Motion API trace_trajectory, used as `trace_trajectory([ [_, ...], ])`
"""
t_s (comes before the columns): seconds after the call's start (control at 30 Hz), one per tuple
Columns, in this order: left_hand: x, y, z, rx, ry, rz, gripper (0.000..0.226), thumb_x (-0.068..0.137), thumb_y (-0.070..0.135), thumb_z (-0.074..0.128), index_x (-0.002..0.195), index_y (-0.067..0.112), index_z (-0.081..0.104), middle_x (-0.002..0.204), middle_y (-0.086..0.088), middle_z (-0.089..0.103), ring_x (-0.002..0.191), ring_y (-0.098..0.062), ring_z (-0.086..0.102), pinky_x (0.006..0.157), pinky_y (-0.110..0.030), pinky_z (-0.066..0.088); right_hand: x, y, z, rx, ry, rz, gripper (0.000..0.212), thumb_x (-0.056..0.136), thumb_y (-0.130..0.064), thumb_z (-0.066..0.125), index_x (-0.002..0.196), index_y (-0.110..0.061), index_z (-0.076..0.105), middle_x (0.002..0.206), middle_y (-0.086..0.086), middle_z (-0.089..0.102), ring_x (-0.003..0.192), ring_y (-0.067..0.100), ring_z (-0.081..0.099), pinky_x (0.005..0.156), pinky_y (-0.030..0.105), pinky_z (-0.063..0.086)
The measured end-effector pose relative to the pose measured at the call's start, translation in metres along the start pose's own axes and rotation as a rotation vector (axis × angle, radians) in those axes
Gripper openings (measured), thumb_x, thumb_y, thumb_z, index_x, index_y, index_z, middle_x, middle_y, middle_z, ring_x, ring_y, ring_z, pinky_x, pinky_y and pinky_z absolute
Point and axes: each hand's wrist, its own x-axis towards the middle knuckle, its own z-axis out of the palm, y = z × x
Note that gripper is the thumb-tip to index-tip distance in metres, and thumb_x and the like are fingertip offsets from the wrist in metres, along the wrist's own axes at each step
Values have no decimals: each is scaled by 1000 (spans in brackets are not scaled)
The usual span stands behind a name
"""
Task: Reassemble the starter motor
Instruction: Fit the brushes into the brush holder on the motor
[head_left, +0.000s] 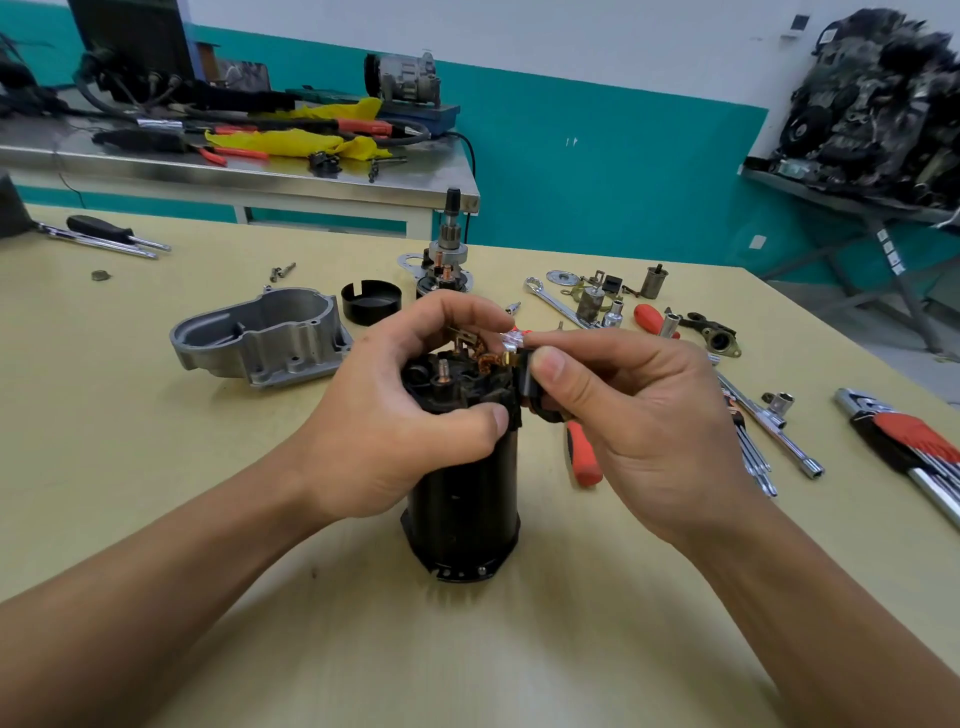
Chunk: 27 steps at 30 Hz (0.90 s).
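A black cylindrical starter motor housing (465, 514) stands upright on the yellow table (156, 467) in the middle of the view. Its top end shows a brush holder with copper parts (470, 364). My left hand (400, 410) grips the top rim of the housing, thumb in front, fingers curled over the back. My right hand (618, 405) pinches a small black part (527, 382) against the right side of the brush holder. A grey aluminium end housing (265, 338), a black end cap (371, 301) and the armature with pinion gear (447, 254) lie behind.
Right of the motor lie a red-handled screwdriver (584, 452), a wrench (556, 301), sockets, small motor parts (597, 296) and a hex key set (914, 441). A screwdriver (109, 231) rests at far left. A steel bench (234, 171) with tools stands behind.
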Motion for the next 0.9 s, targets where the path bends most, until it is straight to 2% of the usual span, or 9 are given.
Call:
trace_trajectory([
  [0.23, 0, 0, 1, 10, -5, -12, 50, 60, 30, 71, 110, 28, 63, 99, 9, 66, 90, -9, 68, 77, -17, 52, -2, -8, -1, -93, -24, -69, 22, 75, -20, 68, 96, -16, 74, 77, -8, 76, 71, 4, 71, 65, 15, 55],
  [0.4, 0, 1, 2, 68, 6, -15, 47, 62, 33, 71, 108, 31, 62, 99, 9, 67, 93, -7, 66, 78, -15, 51, -3, -8, -3, -124, -37, -119, 13, 80, -20, 69, 92, -18, 74, 78, -8, 75, 71, 5, 70, 66, 16, 55],
  [0.47, -1, 2, 3, 77, 13, -11, 44, 63, 34, 72, 106, 31, 63, 99, 8, 67, 92, -8, 66, 78, -16, 50, -4, -7, -6, -157, -41, -144, 9, 85, -18, 71, 93, -21, 73, 79, -6, 75, 72, 6, 70, 66, 18, 55],
  [0.57, -4, 3, 4, 89, 18, -1, 43, 65, 35, 74, 106, 30, 62, 99, 9, 66, 93, -9, 66, 78, -16, 51, -6, -5, -11, -243, -59, -153, 15, 87, -14, 67, 97, -24, 75, 82, -1, 73, 73, 12, 68, 65, 22, 54],
  [0.67, -8, 5, 7, 128, 43, 33, 45, 69, 37, 77, 109, 28, 59, 101, 10, 65, 93, -10, 66, 78, -16, 51, -7, -4, -15, -351, -81, -230, 18, 86, -10, 67, 98, -22, 75, 86, -4, 71, 80, 18, 69, 67, 24, 55],
  [0.8, -10, 6, 9, 207, 45, 88, 46, 75, 40, 78, 112, 28, 54, 102, 10, 64, 94, -16, 67, 77, -20, 53, -7, -4, -18, -428, -68, -332, 21, 83, -11, 74, 101, -21, 73, 90, -1, 72, 84, 20, 71, 72, 29, 59],
  [0.9, -11, 4, 10, 244, 73, 123, 48, 75, 42, 78, 113, 25, 54, 104, 6, 62, 97, -23, 65, 79, -34, 57, -7, -4, -19, -382, -54, -318, 20, 81, -20, 76, 100, -24, 75, 88, -3, 73, 82, 20, 73, 73, 29, 60],
])
